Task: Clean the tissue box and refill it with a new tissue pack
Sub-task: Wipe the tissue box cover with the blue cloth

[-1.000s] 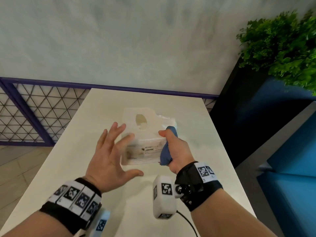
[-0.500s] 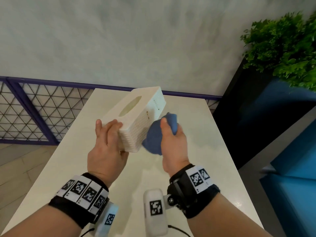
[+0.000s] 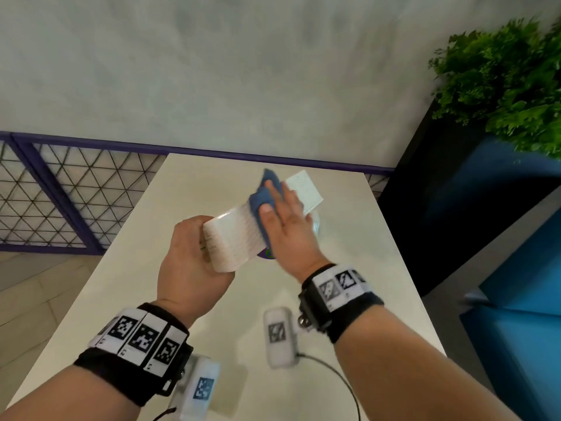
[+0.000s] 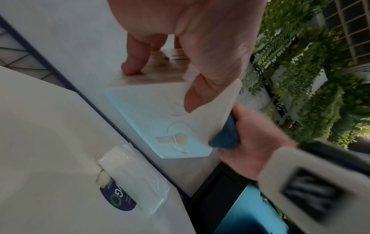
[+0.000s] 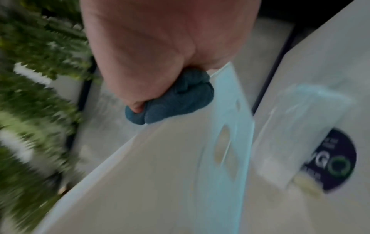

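Having tipped further, tissue box (image 3: 243, 235) under cloth (image 3: 267, 192)

L hand (image 3: 194, 262) raised, fingers (image 4: 136, 60) curled, gripping, R hand (image 3: 285, 226) palm down, pressing

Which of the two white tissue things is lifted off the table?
The hard white plastic tissue box, held in the air by the left hand while the right hand presses a blue cloth on it. The soft clear-wrapped tissue pack lies on the table.

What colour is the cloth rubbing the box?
Blue. The bunched-up blue cloth, pressed by the right hand against the white tissue box, shows best in the head view.
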`<state>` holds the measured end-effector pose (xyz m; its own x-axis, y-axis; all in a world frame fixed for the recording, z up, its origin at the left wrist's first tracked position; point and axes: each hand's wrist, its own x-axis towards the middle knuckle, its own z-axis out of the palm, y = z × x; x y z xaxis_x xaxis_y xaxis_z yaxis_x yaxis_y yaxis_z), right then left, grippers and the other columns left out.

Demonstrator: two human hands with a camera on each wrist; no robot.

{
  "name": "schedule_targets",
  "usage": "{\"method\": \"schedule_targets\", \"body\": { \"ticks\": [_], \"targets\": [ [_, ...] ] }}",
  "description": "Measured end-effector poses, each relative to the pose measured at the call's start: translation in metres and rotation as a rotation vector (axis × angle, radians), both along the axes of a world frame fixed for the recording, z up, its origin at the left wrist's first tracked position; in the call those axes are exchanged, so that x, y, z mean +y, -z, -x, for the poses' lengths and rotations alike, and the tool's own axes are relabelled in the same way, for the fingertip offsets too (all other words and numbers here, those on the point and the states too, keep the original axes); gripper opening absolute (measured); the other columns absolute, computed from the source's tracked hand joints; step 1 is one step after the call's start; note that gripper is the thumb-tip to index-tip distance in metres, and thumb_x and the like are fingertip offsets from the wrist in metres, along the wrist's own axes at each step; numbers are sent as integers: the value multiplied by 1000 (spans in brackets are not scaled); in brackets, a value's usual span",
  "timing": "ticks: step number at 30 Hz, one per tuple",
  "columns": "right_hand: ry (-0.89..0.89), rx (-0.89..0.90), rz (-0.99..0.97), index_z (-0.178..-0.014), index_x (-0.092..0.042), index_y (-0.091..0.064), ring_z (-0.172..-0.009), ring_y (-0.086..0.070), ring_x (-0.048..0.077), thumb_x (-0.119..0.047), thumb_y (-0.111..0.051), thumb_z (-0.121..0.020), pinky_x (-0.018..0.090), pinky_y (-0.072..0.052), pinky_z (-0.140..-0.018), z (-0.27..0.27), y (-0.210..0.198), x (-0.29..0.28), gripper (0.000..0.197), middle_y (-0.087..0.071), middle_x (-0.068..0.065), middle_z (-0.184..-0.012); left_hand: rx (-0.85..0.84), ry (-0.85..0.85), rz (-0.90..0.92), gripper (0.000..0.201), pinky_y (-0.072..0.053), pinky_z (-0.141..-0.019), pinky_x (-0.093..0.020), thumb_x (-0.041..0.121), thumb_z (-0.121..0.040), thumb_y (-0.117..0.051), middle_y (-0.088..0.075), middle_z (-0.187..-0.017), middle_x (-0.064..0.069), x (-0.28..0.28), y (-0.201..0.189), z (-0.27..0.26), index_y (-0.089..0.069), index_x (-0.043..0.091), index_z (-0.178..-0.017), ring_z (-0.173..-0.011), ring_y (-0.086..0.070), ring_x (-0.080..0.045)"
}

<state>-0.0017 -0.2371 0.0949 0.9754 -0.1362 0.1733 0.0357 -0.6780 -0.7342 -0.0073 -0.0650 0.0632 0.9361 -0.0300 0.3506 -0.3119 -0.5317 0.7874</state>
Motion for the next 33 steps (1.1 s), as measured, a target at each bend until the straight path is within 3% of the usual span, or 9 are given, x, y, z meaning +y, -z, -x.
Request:
{"method": "schedule_targets", "body": {
  "ticks": [6,10,13,16,19,23,26,30,33],
  "targets": [
    [280,138,-70,-152,-24,-14,-149,-8,22,-42,-26,-101,48,-8,-120,-37,7,-43,56,-4,4,-163,7,59,-42,70,-47,-68,-21,13,-60,-84,-45,-113,14,6,-2,4,-45,27,-118,-82,-55,4],
    [111,99,-37,-153,-25,-7,-150,3,20,-48,-22,-100,44,-1,-122,0,11,18,60,0,1,-163,5,30,-75,62,-53,-70,-35,17,-64,-81,-49,-112,10,-1,1,0,-43,32,-112,-85,-61,-14],
    [-66,-9,46,-152,-33,-8,-149,8,15,-59,-15,-92,40,6,-120,36,17,52,65,2,-4,-162,38,38,-40,54,-50,-66,-33,23,-70,-80,-54,-110,2,-4,2,-2,-40,35,-104,-79,-61,-16],
    [-116,-19,120,-148,-45,-13,-148,2,10,-63,-20,-90,41,9,-116,29,18,30,62,-3,-11,-162,51,75,-58,59,-53,-70,-36,16,-66,-80,-52,-109,5,-3,1,-4,-39,38,-103,-83,-62,-16],
    [61,-4,118,-148,-41,-19,-148,-11,13,-54,-27,-95,48,1,-119,-3,22,-24,56,-10,-8,-161,56,96,-60,64,-52,-72,-30,10,-60,-79,-47,-108,10,6,-4,-5,-42,37,-105,-86,-59,-2],
    [240,83,-118,-149,-23,-27,-139,-35,25,-39,-34,-100,28,-23,-112,-36,23,-73,52,-25,6,-155,61,136,-64,71,-46,-69,-16,8,-59,-82,-44,-108,16,16,-5,1,-41,38,-108,-90,-54,12],
    [290,91,-89,-149,-20,-28,-140,-32,27,-41,-33,-99,38,-24,-117,-39,24,-55,54,-28,8,-154,90,128,-69,69,-49,-69,-21,10,-60,-81,-42,-106,19,13,-2,3,-40,39,-107,-87,-56,8],
    [84,13,-2,-149,-25,-27,-147,-15,23,-47,-24,-98,42,-12,-121,-4,30,19,56,-20,3,-159,76,94,-145,60,-54,-72,-39,14,-64,-76,-48,-109,9,3,5,-3,-44,32,-111,-88,-61,-16],
    [-90,-137,117,-147,-33,-31,-146,-14,21,-52,-22,-91,41,-8,-120,29,25,57,59,-23,-1,-158,65,34,-97,44,-46,-74,-31,21,-79,-63,-53,-117,-3,-3,4,-5,-48,18,-120,-95,-59,-24]
  ]
}}
